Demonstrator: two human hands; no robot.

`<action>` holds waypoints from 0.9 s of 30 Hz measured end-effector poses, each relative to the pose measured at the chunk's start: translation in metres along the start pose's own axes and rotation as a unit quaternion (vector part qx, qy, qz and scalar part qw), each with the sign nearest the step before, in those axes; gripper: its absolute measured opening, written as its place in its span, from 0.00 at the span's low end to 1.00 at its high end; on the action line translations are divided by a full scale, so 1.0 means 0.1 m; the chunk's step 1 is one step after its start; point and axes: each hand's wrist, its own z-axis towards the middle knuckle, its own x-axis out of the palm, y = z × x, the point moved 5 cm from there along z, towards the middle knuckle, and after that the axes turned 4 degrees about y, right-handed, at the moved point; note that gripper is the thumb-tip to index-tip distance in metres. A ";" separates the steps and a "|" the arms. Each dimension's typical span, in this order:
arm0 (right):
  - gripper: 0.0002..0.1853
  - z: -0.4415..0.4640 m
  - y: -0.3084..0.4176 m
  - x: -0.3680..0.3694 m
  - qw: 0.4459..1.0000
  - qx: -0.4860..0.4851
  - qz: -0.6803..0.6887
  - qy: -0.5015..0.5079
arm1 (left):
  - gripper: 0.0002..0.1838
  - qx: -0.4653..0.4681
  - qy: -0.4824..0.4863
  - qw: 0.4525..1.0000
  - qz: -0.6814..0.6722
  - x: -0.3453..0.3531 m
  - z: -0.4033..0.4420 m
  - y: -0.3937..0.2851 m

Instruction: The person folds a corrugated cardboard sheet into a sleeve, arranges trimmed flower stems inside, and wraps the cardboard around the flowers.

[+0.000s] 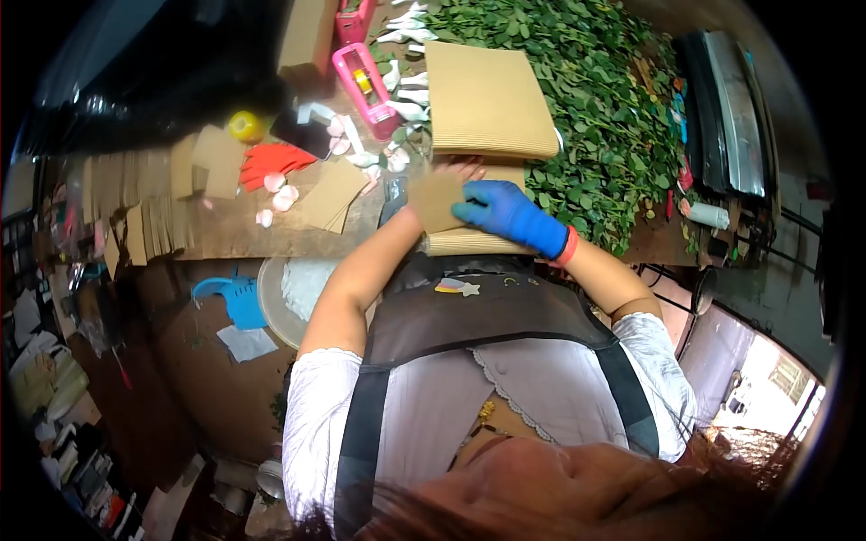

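Strands of hair lie nearest the camera, along the bottom edge. Beyond them we note a dark apron over a pale shirt. At the table edge, we find the right hand, in a blue glove with a red cuff, closed on the right side of a small tan card. The left hand is bare and mostly behind that card; its fingertips show above, blurred, and we cannot tell whether it grips. The card sits over ribbed cardboard, just below a larger folded cardboard piece. To the right we record a broad spread of leafy stems. To the left are a pink tape dispenser, orange-red sheets, loose tan cards and a yellow roll. Below table level we observe a blue dustpan.
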 end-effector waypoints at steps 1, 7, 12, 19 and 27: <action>0.16 -0.01 -0.32 0.04 0.992 0.070 0.101 0.027 | 0.35 -0.024 0.005 0.994 -0.104 0.11 -0.02 0.07; 0.22 0.14 -0.88 0.09 0.952 0.198 0.193 0.133 | 0.30 0.007 0.014 0.999 -0.052 0.06 -0.07 0.12; 0.23 0.27 -0.96 0.20 0.965 0.180 0.135 0.134 | 0.28 -0.016 0.009 0.998 0.059 -0.22 -0.58 0.37; 0.24 0.31 -1.04 0.24 0.984 0.099 0.088 0.117 | 0.17 0.044 -0.034 0.998 -0.042 -0.65 -0.14 -0.13; 0.23 -0.15 -0.34 -0.33 0.997 0.040 -0.062 -0.005 | 0.16 -0.023 -0.003 0.998 -0.057 -0.32 -0.15 -0.05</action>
